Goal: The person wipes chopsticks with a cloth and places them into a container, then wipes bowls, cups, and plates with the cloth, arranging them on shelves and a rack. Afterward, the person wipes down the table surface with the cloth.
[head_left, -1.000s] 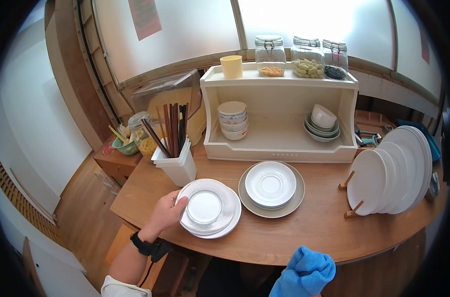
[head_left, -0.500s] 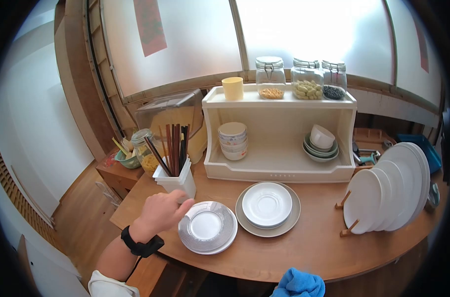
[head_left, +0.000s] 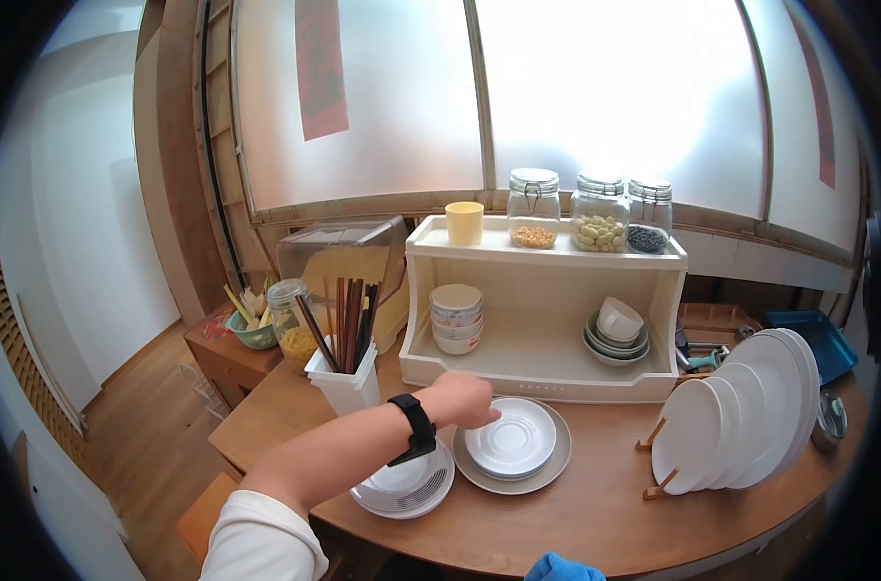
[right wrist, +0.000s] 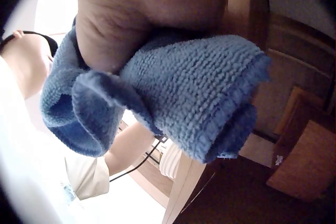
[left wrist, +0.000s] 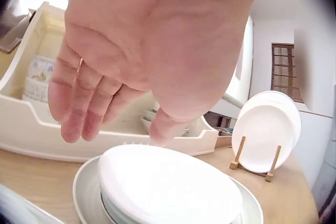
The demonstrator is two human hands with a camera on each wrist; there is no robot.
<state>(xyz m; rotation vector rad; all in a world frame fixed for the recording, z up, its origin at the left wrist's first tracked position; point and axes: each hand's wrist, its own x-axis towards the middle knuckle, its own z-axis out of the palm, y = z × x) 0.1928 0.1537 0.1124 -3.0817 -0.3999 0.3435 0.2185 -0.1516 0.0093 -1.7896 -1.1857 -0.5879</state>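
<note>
My left hand (head_left: 465, 399) reaches over the left edge of a small white plate (head_left: 523, 441), fingers loosely extended and nothing held. In the left wrist view its thumb tip hangs close over that plate's rim. The white plate tops a stack resting on a wider grey-rimmed plate (head_left: 562, 460). Below my left forearm sits another stack of plates with fine grey rings (head_left: 431, 484), partly hidden by the arm. My right hand (right wrist: 147, 8) grips a bunched blue cloth (right wrist: 194, 87) below the table's front edge; only the cloth's top shows in the head view.
Behind the plates stands a cream shelf (head_left: 547, 387) with bowls inside, jars (head_left: 600, 218) and a yellow cup (head_left: 465, 225) on top. A white chopstick holder (head_left: 351, 387) is at the left. White plates (head_left: 687, 436) lean upright in a wooden rack at the right.
My left hand has let go of the ringed plates and moved right, over the white plate stack. The blue cloth has sunk toward the bottom of the head view as the view tilted up.
</note>
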